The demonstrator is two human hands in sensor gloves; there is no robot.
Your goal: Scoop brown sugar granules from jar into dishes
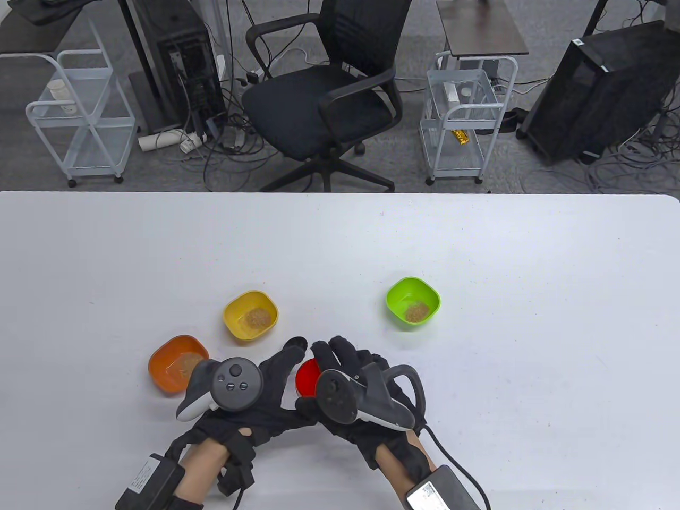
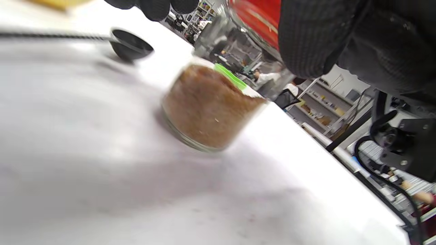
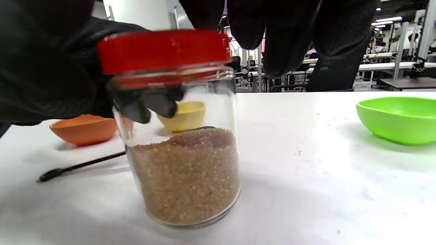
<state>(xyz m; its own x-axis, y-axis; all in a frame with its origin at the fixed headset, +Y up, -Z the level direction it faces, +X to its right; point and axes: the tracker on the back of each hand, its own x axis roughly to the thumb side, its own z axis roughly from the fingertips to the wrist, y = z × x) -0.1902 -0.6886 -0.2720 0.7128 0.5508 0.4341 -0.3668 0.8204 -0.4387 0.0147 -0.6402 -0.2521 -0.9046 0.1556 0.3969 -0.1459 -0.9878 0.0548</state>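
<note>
A glass jar (image 3: 184,170), about half full of brown sugar, stands on the white table with its red lid (image 1: 306,377) on. My left hand (image 1: 287,366) grips the jar's upper body from the left. My right hand (image 1: 332,358) holds the lid (image 3: 163,51) from above and the right, with fingers (image 2: 306,37) on its rim. The jar also shows in the left wrist view (image 2: 211,105). A black spoon (image 2: 129,44) lies on the table just behind the jar, and its handle (image 3: 78,166) points left.
Three small dishes each hold a little brown sugar: orange (image 1: 178,364) at the left, yellow (image 1: 251,314) behind the hands, and green (image 1: 413,302) to the right. Bare white table (image 1: 531,398) lies all around. The table's far edge borders a chair and carts.
</note>
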